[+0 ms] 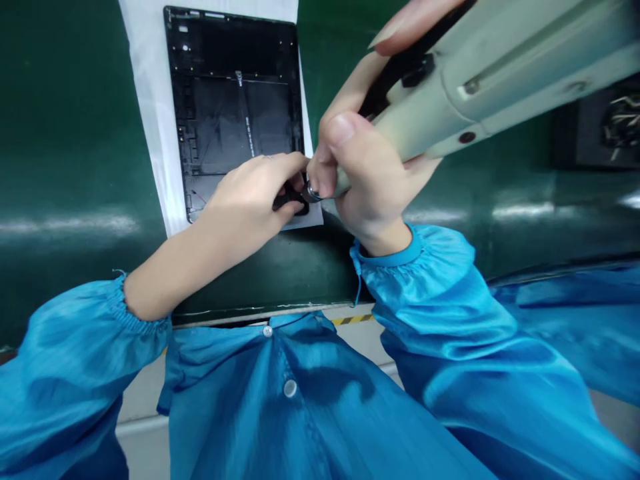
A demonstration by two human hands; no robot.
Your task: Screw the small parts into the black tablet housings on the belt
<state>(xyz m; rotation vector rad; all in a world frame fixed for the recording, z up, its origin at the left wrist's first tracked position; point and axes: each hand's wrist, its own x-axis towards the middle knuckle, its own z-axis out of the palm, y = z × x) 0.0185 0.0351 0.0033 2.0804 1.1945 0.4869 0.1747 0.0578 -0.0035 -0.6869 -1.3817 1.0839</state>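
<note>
My right hand [373,170] is wrapped round a large pale green electric screwdriver [460,83], which slants from the upper right down to its metal tip. That tip meets the lower right corner of a black tablet back cover [245,113], lying inner side up. At this corner my left hand [255,190] lies over the cover, thumb and forefinger curled close to the tip. A small dark part shows between them; its kind I cannot make out. The left fingertips are partly hidden.
White paper [150,113] lies under the cover on a green mat [65,133]. At the far right sits a dark box-like thing with a round, shiny part [623,127]. Blue cloth [565,313] shows along the table edge at right.
</note>
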